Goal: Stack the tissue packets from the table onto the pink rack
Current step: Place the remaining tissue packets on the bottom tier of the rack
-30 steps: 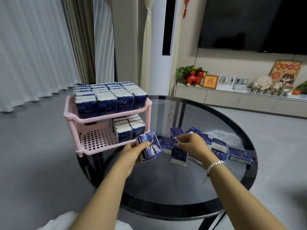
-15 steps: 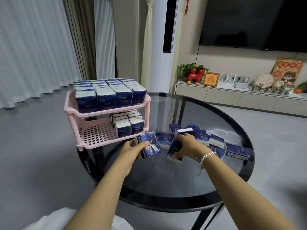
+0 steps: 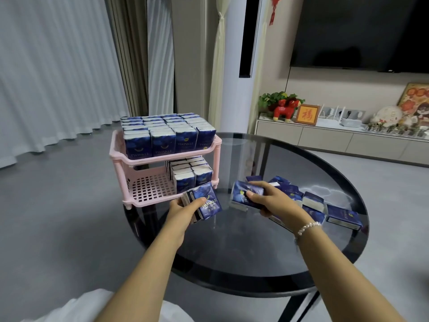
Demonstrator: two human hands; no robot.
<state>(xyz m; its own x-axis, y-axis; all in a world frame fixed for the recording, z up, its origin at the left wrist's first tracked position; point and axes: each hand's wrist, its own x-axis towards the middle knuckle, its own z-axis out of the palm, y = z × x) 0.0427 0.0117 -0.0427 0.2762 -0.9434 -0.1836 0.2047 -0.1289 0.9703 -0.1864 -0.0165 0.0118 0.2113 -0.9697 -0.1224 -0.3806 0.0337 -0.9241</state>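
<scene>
A pink two-tier rack point(image 3: 162, 160) stands at the left edge of the round dark glass table point(image 3: 255, 252). Its top tier is packed with upright blue tissue packets point(image 3: 162, 140); the lower tier holds a smaller block of packets point(image 3: 192, 173) at its right end. My left hand point(image 3: 185, 208) grips a small stack of tissue packets point(image 3: 205, 202) just in front of the rack's lower tier. My right hand point(image 3: 267, 198) holds one tissue packet point(image 3: 241, 194) lifted off the loose pile of packets point(image 3: 325, 205) on the table.
The lower tier's left part point(image 3: 148, 187) shows bare pink grid. A white pillar point(image 3: 234, 66) stands behind the table. A low cabinet point(image 3: 336, 140) with ornaments runs along the right wall under a black TV point(image 3: 359, 31). Grey floor surrounds the table.
My right hand has picked one packet out of the pile and brought it left toward my left hand. My left hand keeps its stack near the rack's lower tier.
</scene>
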